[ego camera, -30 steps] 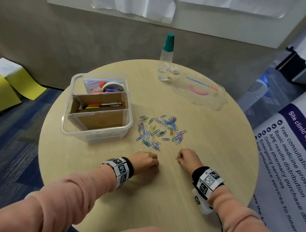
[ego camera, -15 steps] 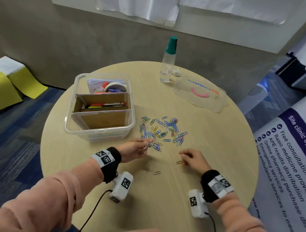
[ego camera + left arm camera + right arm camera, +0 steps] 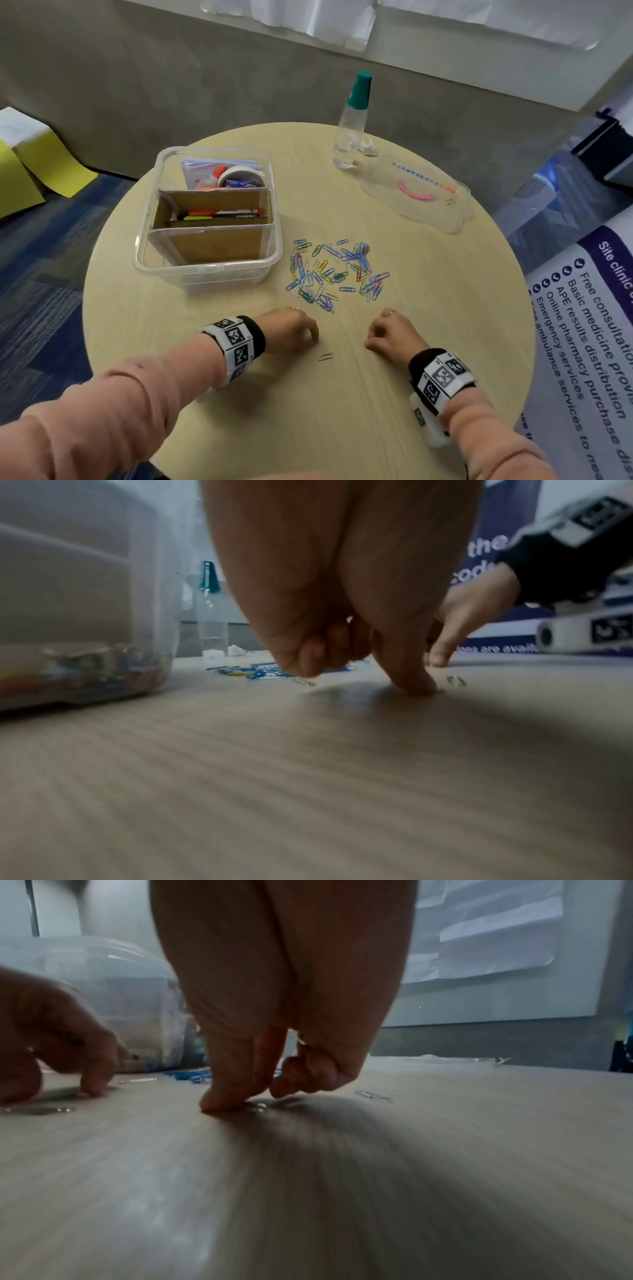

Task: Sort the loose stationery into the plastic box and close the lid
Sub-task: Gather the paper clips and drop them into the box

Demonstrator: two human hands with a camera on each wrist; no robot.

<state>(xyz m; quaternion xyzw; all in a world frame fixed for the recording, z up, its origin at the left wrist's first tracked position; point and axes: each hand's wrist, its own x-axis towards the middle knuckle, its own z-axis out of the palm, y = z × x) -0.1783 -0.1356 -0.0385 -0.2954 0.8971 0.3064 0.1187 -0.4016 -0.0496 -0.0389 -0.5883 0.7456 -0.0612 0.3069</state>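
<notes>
A clear plastic box point(image 3: 274, 260) with cardboard dividers, pens and tape stands left of centre on the round table. Its clear lid point(image 3: 416, 195) lies at the back right. A pile of coloured paper clips point(image 3: 334, 272) is spread beside the box. My left hand point(image 3: 291, 330) is curled knuckles-up just in front of the pile, thumb tip pressed on the table point(image 3: 409, 687), nothing visible in it. A silver clip point(image 3: 325, 357) lies between my hands. My right hand point(image 3: 390, 334) is curled too, thumb and forefinger closing on a silver clip point(image 3: 257, 1108) on the wood.
A clear bottle with a teal cap point(image 3: 351, 137) stands at the back of the table, with a crumpled white scrap beside it. One loose clip point(image 3: 296, 305) lies by my left knuckles. A printed banner point(image 3: 589, 325) stands to the right of the table.
My left hand has drawn back from the pile and turned knuckles-up; the clip it pinched half a second ago is no longer seen in it. My right hand has curled over a silver clip.
</notes>
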